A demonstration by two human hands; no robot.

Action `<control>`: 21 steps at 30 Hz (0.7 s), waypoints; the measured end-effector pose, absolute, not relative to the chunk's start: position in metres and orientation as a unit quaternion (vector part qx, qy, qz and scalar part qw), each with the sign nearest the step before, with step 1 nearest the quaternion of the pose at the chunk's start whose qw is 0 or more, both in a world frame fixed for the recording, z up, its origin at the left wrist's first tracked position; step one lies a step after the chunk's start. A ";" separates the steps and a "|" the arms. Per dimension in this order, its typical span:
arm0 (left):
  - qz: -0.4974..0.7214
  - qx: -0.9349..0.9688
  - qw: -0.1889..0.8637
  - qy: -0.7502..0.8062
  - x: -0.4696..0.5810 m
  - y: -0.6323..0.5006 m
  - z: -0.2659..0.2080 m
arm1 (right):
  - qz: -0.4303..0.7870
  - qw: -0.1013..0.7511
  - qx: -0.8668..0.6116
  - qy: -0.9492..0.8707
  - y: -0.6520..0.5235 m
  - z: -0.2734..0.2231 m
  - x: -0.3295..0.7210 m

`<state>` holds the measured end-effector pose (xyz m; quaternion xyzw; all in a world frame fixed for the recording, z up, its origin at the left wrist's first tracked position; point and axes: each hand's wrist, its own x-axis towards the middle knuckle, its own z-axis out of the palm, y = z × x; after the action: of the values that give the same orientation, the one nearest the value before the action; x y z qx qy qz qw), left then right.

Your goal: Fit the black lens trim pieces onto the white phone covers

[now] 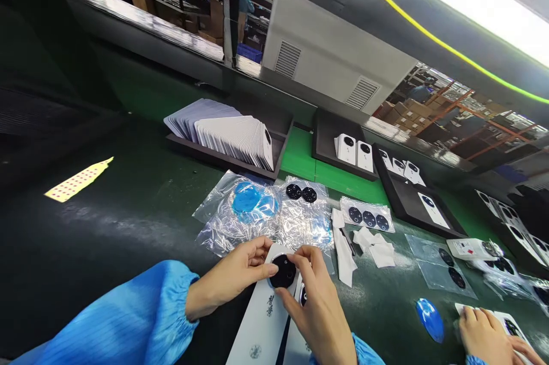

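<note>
A long white panel [252, 319] with dark brush characters lies in front of me, with a black round disc [283, 271] at its far end. My left hand [234, 278] is closed at the panel's upper left corner, its thumb on the disc's left edge. From the other side, my right hand [316, 302] pinches at the disc's right edge with thumb and fingers. Whether the disc is seated in the panel cannot be seen. Partly under my right hand lies a second white panel [295, 348] with a dark round part.
Plastic bags [234, 222] with blue film and black discs [301, 193] lie ahead. White paper strips [343, 256] are to the right. Behind stand black trays [223, 160] of white panels. A blue oval piece [429, 320] lies near a co-worker's hands [484, 333]. A yellow dotted sheet [79, 181] is left.
</note>
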<state>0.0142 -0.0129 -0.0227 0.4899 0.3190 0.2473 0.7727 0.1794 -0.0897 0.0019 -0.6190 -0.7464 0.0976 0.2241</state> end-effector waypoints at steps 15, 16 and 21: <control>0.261 0.473 0.778 0.321 0.014 -0.010 -0.024 | 0.041 0.221 -0.601 -0.767 -0.087 0.010 0.181; 0.262 0.471 0.778 0.322 0.014 -0.010 -0.024 | 0.044 0.224 -0.604 -0.763 -0.087 0.009 0.182; 0.261 0.449 0.794 0.316 0.015 -0.011 -0.025 | 0.075 0.284 -0.623 -0.725 -0.094 0.003 0.191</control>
<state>0.0150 -0.0111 -0.0246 0.4488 0.3155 0.2606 0.7944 0.1910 -0.0941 0.0028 -0.6229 -0.7249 0.0754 0.2843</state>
